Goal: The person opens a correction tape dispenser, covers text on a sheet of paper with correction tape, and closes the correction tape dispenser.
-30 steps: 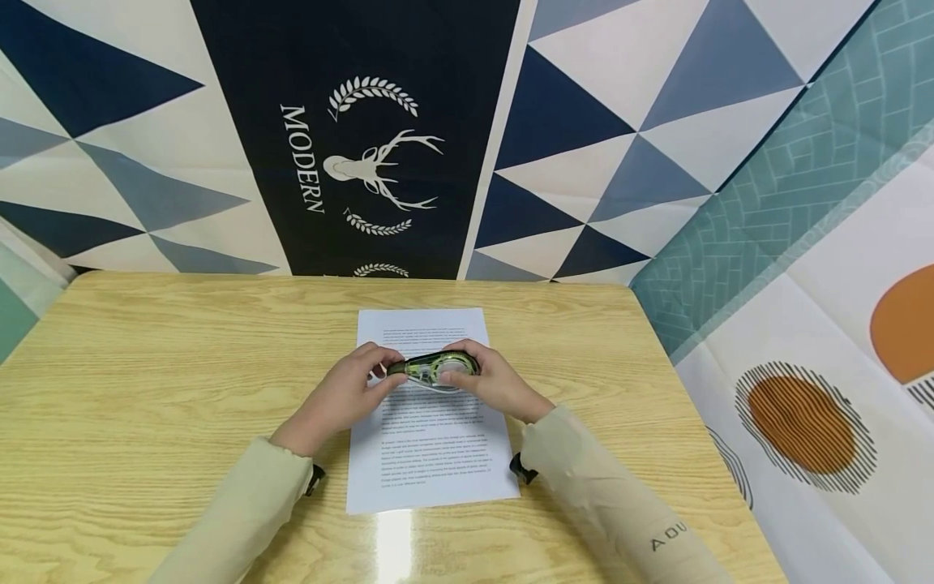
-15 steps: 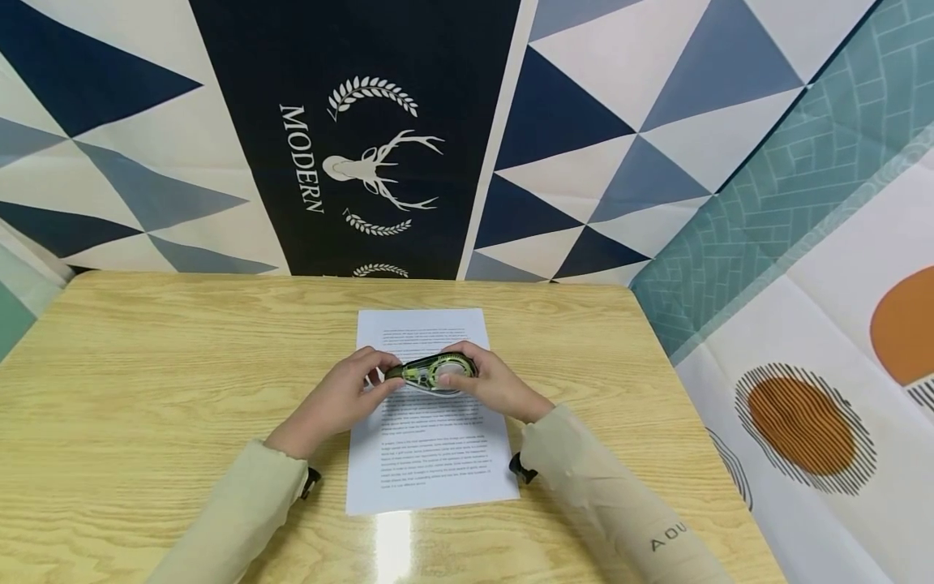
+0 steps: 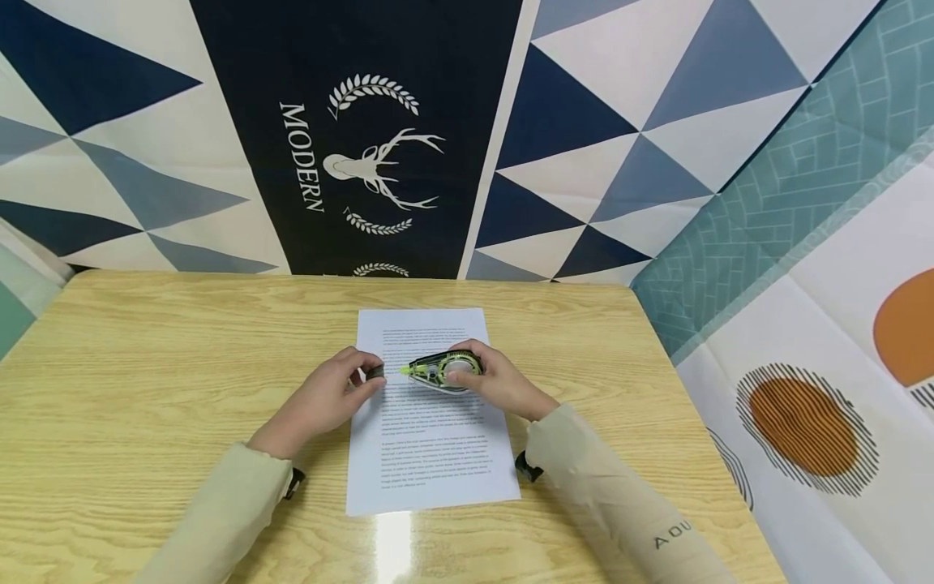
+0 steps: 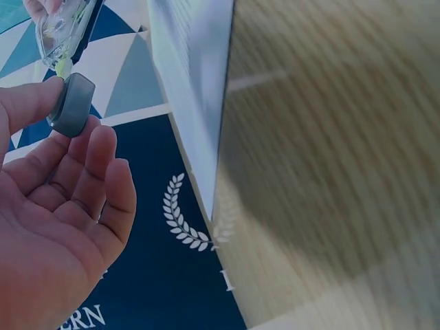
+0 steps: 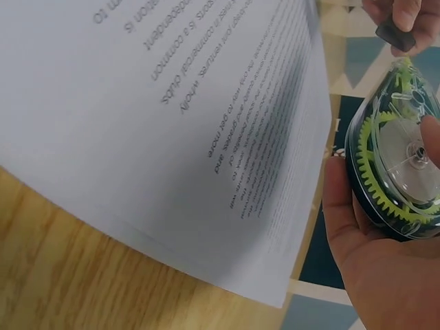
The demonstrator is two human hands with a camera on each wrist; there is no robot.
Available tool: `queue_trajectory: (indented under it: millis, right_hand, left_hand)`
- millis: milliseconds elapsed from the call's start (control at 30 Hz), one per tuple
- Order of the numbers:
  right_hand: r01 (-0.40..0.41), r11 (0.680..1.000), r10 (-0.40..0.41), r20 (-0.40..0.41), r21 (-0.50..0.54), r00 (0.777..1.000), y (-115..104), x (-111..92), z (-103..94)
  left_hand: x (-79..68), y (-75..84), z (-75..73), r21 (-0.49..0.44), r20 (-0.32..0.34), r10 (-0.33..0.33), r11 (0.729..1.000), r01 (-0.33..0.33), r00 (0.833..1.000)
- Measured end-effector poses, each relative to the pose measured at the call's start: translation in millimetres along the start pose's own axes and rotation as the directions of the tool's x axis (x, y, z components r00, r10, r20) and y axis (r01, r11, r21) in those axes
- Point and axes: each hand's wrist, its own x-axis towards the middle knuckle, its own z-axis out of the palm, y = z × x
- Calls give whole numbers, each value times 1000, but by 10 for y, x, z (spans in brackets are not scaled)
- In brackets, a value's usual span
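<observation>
A correction tape point(image 3: 442, 371) with a clear body and lime-green gears is held over the printed sheet point(image 3: 438, 454) by my right hand point(image 3: 503, 384). Its bare lime-green tip points left. In the right wrist view, the fingers lie under the correction tape point(image 5: 395, 165) and the thumb presses on its disc. My left hand point(image 3: 328, 397) pinches a small dark cap point(image 3: 374, 371) between thumb and fingertips, a short gap to the left of the tip. The left wrist view shows the cap point(image 4: 72, 104) close up, with the other fingers loosely bent.
The sheet lies flat on a light wood-grain table point(image 3: 182, 349), under both hands. Behind the table hangs a patterned cloth point(image 3: 379, 146) with a deer print, and another cloth point(image 3: 795, 422) borders the right side. A black band point(image 3: 529, 467) circles the right wrist.
My left hand has moved left, pulling the cap off the correction tape and baring its green tip. My right hand has stayed nearly in place with the tape.
</observation>
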Motion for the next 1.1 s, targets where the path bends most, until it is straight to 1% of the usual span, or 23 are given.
queue_trajectory:
  millis: [233, 400, 600, 800, 1100]
  right_hand:
    - [3, 999, -3, 3, 33, 1000, 39, -9, -14]
    - [-14, 999, 14, -16, 34, 1000, 48, -22, -16]
    - [-35, 998, 37, -45, 51, 998, 64, -35, -31]
    - [-33, 998, 35, -40, 56, 999, 71, -33, -41]
    - [-34, 998, 37, -50, 45, 998, 81, -47, -32]
  left_hand:
    - [-61, -76, -18, -4, 31, -61, 998, 61, 998]
    - [-132, -176, -79, 4, 48, -79, 997, 79, 996]
    - [-263, -346, -193, 27, 56, -89, 996, 88, 994]
    - [-390, -490, -325, 57, 62, -130, 990, 127, 990]
    - [-473, -629, -503, 93, 76, -174, 982, 167, 982]
